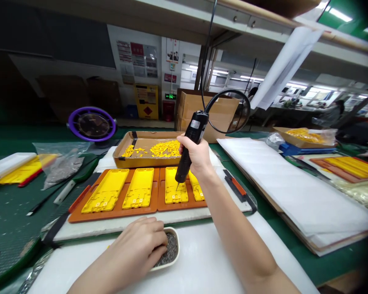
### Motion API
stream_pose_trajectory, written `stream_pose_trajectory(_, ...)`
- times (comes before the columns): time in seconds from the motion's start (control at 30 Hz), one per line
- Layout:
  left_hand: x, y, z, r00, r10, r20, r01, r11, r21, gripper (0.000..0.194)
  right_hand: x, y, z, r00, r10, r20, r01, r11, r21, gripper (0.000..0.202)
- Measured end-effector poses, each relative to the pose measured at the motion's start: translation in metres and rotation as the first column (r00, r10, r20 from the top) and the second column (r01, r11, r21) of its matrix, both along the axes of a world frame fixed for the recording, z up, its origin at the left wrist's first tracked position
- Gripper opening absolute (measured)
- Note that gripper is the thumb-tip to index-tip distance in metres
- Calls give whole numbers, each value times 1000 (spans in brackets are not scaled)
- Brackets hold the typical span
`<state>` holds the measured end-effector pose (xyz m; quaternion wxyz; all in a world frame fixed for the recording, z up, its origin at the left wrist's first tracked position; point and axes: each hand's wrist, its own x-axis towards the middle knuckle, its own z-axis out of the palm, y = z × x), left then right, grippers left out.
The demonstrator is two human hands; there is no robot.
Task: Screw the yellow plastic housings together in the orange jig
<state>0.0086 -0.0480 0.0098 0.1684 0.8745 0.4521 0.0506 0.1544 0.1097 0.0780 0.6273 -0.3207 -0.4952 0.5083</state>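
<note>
My right hand [198, 155] is wrapped round a black electric screwdriver [188, 149], tilted with its bit down on a yellow plastic shell [175, 194]. That shell lies in an orange-brown tray [158, 204] with several like it, one partly hidden behind my right forearm. My left hand [141, 243] is at a small white dish [177, 245] of tiny dark screws [171, 249]. Its fingers are curled down into the dish, and whatever they hold is hidden.
Behind the tray stands a shallow cardboard box [130, 163] with small yellow parts [165, 149]. A purple fan [92, 124] is at the back left. White sheets [294, 188] are stacked at right. The screwdriver's cable [230, 92] loops upward. Yellow pieces [16, 173] lie at far left.
</note>
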Motion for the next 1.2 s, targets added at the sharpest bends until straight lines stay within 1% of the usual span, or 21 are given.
stream_pose_trajectory(0.13,-1,0,-1,1000,0,12,0,1000,3,24,-4,-2,-2,999,23,50,-26,998,58,19)
stream_pose_trajectory(0.2,-1,0,-3,1000,-8,16,8,1000,10,22,-6,-3,-3,995,61,76,-68,994,87,21)
stream_pose_trajectory(0.3,-2,2,-3,999,-23,25,23,999,23,21,-7,-5,-3,979,163,120,-177,978,111,22)
stream_pose_trajectory(0.4,-2,4,-2,999,-31,31,30,999,27,22,-7,-6,-1,948,284,145,-303,943,135,22)
stream_pose_trajectory(0.5,-2,6,-2,999,-30,44,29,999,14,21,-5,-8,1,908,388,160,-407,907,108,25)
stream_pose_trajectory(0.6,-3,6,-2,998,-27,55,27,1000,0,21,-4,-11,3,869,460,183,-480,874,81,26)
stream_pose_trajectory(0.67,-4,6,-3,998,-21,60,21,1000,-5,21,-4,-12,3,860,473,192,-495,864,92,25)
stream_pose_trajectory(0.7,-4,5,-3,998,-17,61,17,1000,-7,20,-5,-12,2,869,456,193,-481,871,104,25)
stream_pose_trajectory(0.8,-3,3,-3,998,-7,67,8,1000,-6,19,-8,-11,0,916,360,178,-386,912,137,26)
stream_pose_trajectory(0.87,-3,1,-3,998,5,65,-4,1000,-2,20,-8,-11,-1,926,340,166,-363,922,135,27)
stream_pose_trajectory(1.0,-2,-2,0,999,22,38,-22,1000,-10,20,-6,-12,1,883,436,172,-456,885,98,27)
stream_pose_trajectory(1.1,0,-1,3,1000,25,11,-25,999,-22,12,-5,-14,3,866,469,174,-489,868,90,26)
stream_pose_trajectory(1.2,3,0,4,998,29,-50,-30,999,-15,8,-5,-13,3,847,495,196,-518,850,91,24)
